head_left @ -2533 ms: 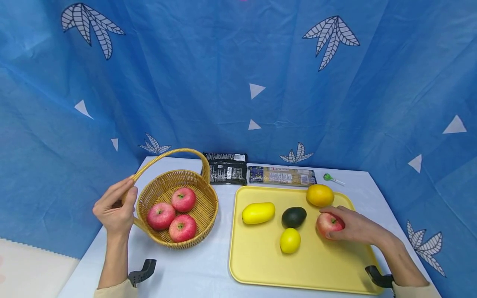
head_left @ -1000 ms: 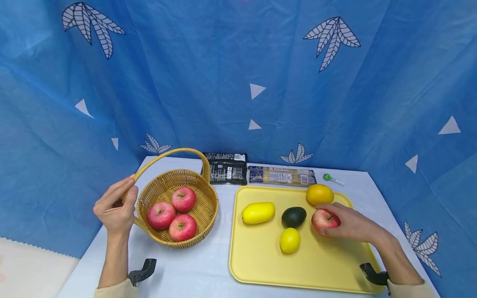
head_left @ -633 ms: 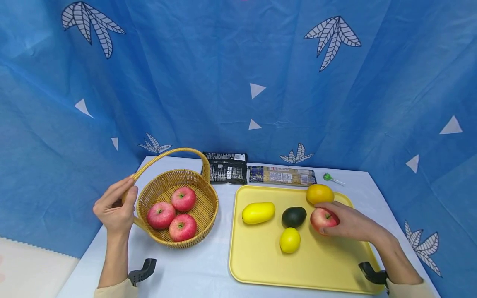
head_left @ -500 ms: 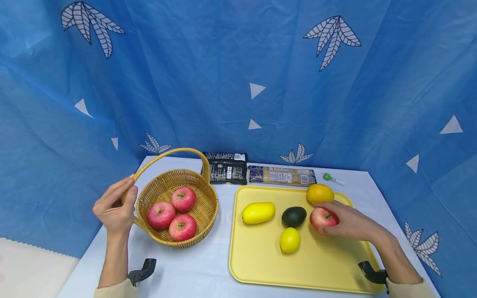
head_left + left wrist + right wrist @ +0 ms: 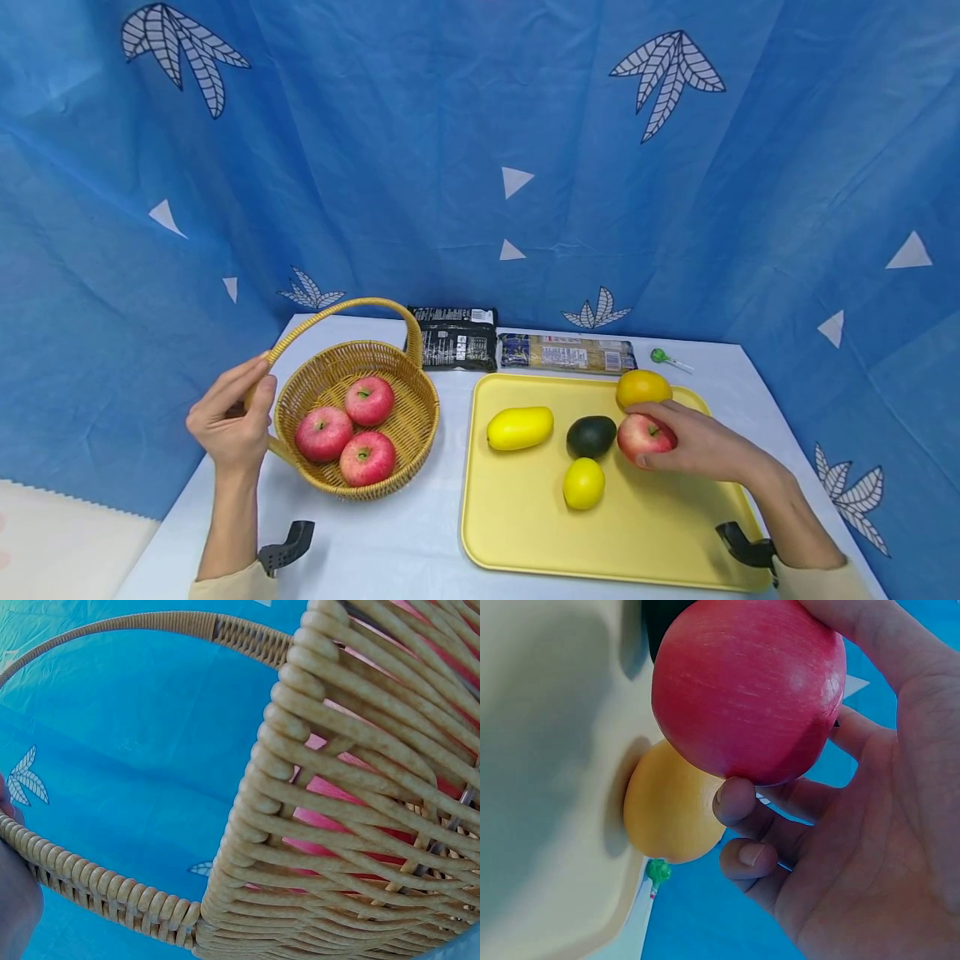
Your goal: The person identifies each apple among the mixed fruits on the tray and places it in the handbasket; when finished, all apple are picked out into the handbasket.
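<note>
My left hand (image 5: 234, 412) grips the handle (image 5: 97, 885) of a woven wicker basket (image 5: 408, 467) at the left of the table. Three red apples (image 5: 367, 458) lie inside it; pink shows through the weave in the left wrist view. On the right, my right hand (image 5: 701, 442) holds another red apple (image 5: 642, 440) between thumb and fingers, over the yellow tray (image 5: 570, 550). In the right wrist view this apple (image 5: 746, 690) overlaps an orange-yellow fruit (image 5: 671, 806). A dark green avocado-like fruit (image 5: 591, 437) is just left of the held apple.
A long yellow fruit (image 5: 521, 428) and a lemon (image 5: 583, 484) also lie on the tray. Behind it are a black package (image 5: 457, 346), a clear pack of noodles (image 5: 567, 353) and a green lollipop (image 5: 660, 356). A blue curtain (image 5: 420, 167) hangs at the back.
My right hand has moved a little left and away from me with the apple, toward the dark green fruit. My left hand and the basket have stayed in place.
</note>
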The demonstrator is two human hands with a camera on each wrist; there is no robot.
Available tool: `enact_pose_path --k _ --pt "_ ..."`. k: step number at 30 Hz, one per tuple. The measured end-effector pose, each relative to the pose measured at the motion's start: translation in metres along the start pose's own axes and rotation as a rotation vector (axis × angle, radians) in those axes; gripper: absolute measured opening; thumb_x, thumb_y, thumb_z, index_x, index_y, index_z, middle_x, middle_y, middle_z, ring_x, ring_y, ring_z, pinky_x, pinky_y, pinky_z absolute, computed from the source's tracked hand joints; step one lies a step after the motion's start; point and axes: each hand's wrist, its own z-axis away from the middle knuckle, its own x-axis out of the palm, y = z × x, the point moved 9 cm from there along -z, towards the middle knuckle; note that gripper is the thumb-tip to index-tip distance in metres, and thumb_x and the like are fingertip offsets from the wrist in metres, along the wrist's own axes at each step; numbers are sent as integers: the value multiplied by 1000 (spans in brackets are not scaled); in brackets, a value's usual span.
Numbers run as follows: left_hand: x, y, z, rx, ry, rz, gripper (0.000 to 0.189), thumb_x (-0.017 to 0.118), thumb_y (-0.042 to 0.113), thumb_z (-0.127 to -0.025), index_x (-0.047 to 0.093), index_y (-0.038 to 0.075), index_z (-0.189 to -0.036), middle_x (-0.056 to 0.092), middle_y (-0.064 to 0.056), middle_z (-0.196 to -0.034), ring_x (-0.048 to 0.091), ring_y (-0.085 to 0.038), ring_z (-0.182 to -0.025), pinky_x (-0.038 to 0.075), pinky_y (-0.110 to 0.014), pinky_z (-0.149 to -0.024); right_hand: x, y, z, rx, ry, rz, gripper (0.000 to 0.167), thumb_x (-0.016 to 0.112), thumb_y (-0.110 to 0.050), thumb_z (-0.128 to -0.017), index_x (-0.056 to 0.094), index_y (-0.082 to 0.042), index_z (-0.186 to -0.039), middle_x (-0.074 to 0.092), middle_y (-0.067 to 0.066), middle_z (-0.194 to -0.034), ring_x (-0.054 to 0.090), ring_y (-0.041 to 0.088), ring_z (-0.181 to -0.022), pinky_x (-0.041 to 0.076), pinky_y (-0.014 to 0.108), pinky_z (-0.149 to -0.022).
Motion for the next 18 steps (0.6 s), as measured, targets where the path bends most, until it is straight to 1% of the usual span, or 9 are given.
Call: enact_pose_path --k 5,7,12,18 --pt "-1 0 -1 8 -2 14 18 65 -20 -76 67 -26 -92 75 -23 -100 64 -6 -62 44 -8 -52 -2 -5 -1 -22 5 1 66 78 -57 -80 58 -28 -136 59 2 -128 54 22 -110 53 41 -86" --pt "-1 0 -1 10 -3 15 18 65 -20 -76 66 -26 -92 75 -24 -101 65 -6 -64 45 -8 -53 -2 -8 -1 -38 10 10 67 77 -58 -80 58 -27 -136 59 2 -127 54 22 -110 53 41 -86" --pt "-1 1 0 7 -3 15 18 65 -20 -76 67 -26 -92 75 -24 -101 66 -7 -66 45 -8 -53 -1 -14 -4 -64 10 27 68 77 -58 -80 59 -23 -135 60 1 -124 55 21 -107 54 40 -84" --pt "0 0 0 12 -2 35 18 65 -20 -76 66 -27 -92 75 -23 -101 69 -9 -71 47 -8 -55 1 -17 -6 -58 1 27 69 77 -59 -79 59 -23 -136 60 1 -123 55 20 -105 53 38 -81"
